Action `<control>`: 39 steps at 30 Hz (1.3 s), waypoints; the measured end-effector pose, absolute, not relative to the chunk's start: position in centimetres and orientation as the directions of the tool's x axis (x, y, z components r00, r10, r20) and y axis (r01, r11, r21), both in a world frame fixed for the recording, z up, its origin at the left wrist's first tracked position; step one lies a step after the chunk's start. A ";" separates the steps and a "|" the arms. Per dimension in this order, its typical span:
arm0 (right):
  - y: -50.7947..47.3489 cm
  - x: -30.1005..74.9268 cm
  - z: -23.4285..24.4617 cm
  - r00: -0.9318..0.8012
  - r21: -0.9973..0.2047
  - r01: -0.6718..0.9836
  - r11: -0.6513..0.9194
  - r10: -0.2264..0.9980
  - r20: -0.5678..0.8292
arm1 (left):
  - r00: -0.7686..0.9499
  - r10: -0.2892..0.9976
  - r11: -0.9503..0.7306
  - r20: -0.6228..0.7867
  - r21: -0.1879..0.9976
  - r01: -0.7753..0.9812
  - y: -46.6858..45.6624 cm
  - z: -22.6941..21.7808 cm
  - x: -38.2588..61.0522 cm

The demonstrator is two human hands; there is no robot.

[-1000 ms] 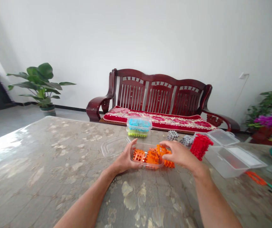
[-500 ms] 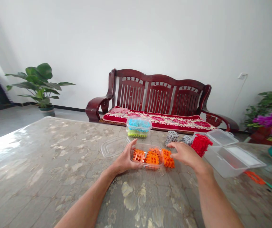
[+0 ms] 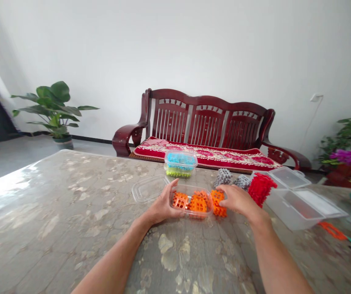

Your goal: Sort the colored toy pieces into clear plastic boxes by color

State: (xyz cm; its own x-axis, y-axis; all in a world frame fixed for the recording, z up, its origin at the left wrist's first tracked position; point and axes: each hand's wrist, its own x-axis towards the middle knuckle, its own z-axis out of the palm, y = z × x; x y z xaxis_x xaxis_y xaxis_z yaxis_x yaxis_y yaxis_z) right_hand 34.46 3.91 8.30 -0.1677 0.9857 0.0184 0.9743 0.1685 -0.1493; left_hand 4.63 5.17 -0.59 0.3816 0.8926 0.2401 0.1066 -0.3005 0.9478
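My left hand (image 3: pixel 164 204) grips the left end of a clear plastic container (image 3: pixel 190 214), thumb at the near side and fingers at the far side. Several orange lattice-like building blocks (image 3: pixel 198 205) lie inside it. Against the container's right end, on the table, stands a stack of orange blocks (image 3: pixel 219 210). My right hand (image 3: pixel 237 199) has its thumb and index finger on that stack from the right; its other fingers are partly hidden. A clear lid (image 3: pixel 146 190) lies flat on the table behind my left hand.
Behind stands a closed clear box (image 3: pixel 180 161) of blue and lime blocks. Grey blocks (image 3: pixel 223 177), red blocks (image 3: pixel 260 188) and an open translucent bin (image 3: pixel 294 210) are to the right. An orange piece on a green stick (image 3: pixel 333 230) lies near the bin. A wooden bench (image 3: pixel 206 122) is beyond the table.
My right hand has closed slightly on the orange stack. The view has shifted a little; my left hand stays on the container.
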 end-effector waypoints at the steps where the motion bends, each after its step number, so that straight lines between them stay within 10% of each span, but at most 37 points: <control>1: 3.9 34.4 8.6 -0.143 -0.134 0.980 0.146 0.989 0.037 | 0.385 0.890 -0.302 0.245 0.948 0.095 5.2 -0.7 4.6; 16: 3.1 26.9 8.1 -0.390 -0.317 0.833 0.454 0.887 0.246 | 0.388 0.880 -0.308 0.273 0.951 0.029 5.3 -0.8 4.8; 22: 4.1 29.1 8.2 -0.234 -0.321 0.890 0.323 0.929 0.287 | 0.398 0.882 -0.276 0.252 0.961 0.004 5.1 -0.2 4.9; 31: 5.5 33.5 7.2 -0.090 -0.415 0.896 0.159 0.980 0.179 | 0.410 0.877 -0.306 0.249 0.949 0.078 5.0 -0.1 4.7; 39: 5.2 35.3 6.5 -0.144 -0.243 0.961 0.130 0.989 -0.043 | 0.397 0.885 -0.291 0.244 0.954 0.064 5.2 -0.7 4.6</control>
